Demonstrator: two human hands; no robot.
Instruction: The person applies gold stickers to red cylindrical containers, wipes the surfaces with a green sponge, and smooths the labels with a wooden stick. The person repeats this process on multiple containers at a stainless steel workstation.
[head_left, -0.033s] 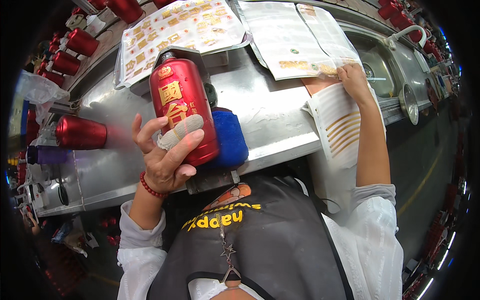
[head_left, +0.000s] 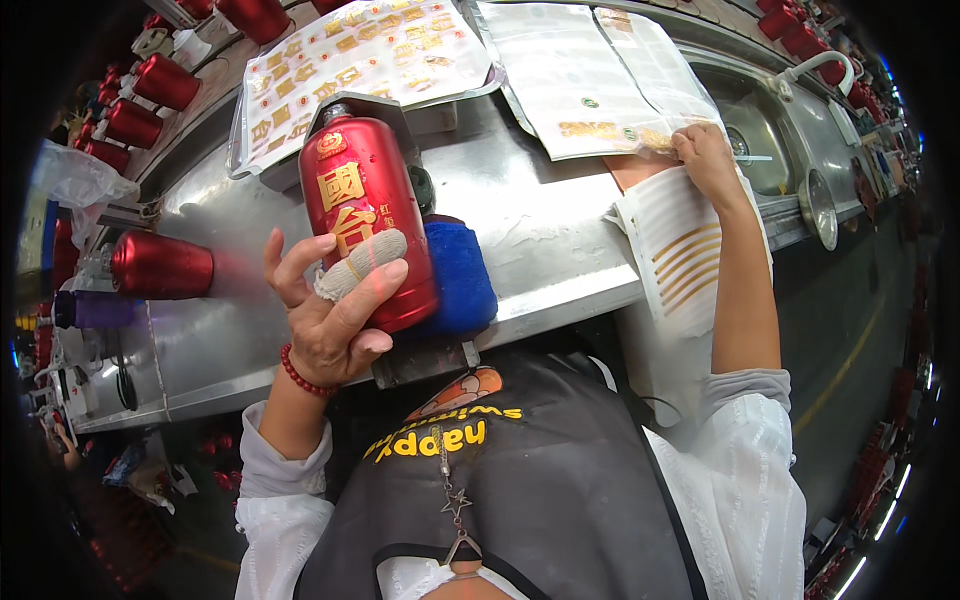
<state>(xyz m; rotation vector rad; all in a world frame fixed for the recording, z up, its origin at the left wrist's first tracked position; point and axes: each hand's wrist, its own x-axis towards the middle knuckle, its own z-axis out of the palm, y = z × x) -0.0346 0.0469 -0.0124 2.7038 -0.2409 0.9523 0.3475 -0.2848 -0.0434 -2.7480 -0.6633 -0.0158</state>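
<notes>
A red bottle (head_left: 375,165) with gold characters leans back in a metal cradle (head_left: 397,117), its dark neck pointing away from me. My left hand (head_left: 335,325) holds the bottle's lower end, fingers spread across it, one finger wrapped in a grey-white cloth cover. At the right, my right hand (head_left: 708,165) pinches the near edge of a white sheet of gold stickers (head_left: 560,80). Under that hand, a stack of white sheets with gold stripes (head_left: 685,245) hangs over the bench edge. A folded blue cloth (head_left: 462,278) sits against the bottle's right side.
Another sheet of gold and red stickers (head_left: 350,60) lies at the back of the steel bench (head_left: 560,235). A red bottle (head_left: 165,265) lies at the left near a purple object (head_left: 100,310). More red bottles (head_left: 165,83) stand far left. A sink (head_left: 750,125) with a faucet (head_left: 815,68) is at the right.
</notes>
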